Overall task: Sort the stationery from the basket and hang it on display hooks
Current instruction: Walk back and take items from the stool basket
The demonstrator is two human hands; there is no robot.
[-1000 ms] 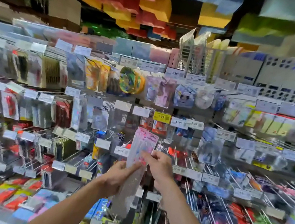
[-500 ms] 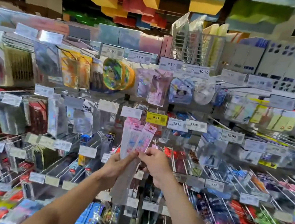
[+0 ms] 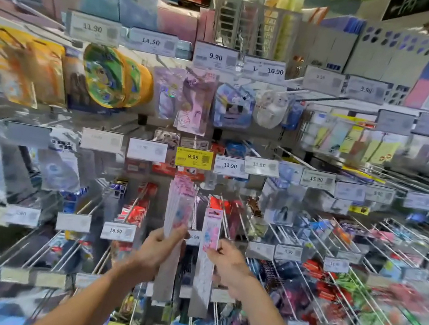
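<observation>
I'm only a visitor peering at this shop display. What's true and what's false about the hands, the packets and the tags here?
1. The left hand holds a stack of long pink-topped clear packets. True.
2. The right hand is empty. False: it pinches a single long pink-topped packet.
3. The yellow price tag above the hands reads 9.99. True.
4. The round green-and-yellow packs hang below both hands. False: they hang higher up, to the left.
</observation>
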